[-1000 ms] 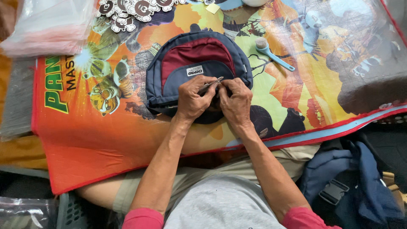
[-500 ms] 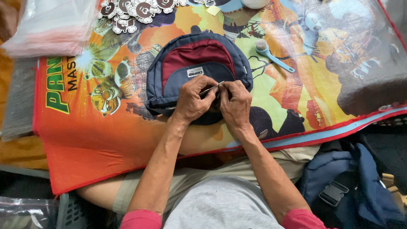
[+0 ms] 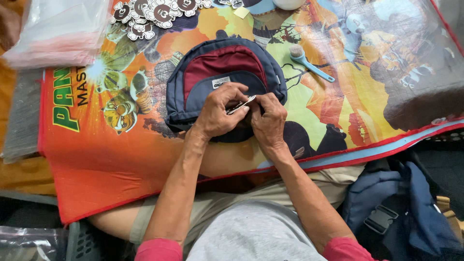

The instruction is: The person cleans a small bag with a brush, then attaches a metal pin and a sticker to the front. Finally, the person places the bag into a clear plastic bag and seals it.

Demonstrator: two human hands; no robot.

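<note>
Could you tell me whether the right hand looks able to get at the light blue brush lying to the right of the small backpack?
Probably yes: the right hand rests on the backpack, with only bare mat toward the brush.

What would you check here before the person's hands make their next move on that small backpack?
1. Left hand grips the small metal tool: ok.
2. Right hand steadies the backpack at the same spot: ok.
3. Backpack lies flat on the colourful mat: ok.
4. Tool tip placement: cannot tell, fingers hide it.
5. Blue brush lies apart from both hands: ok.
</note>
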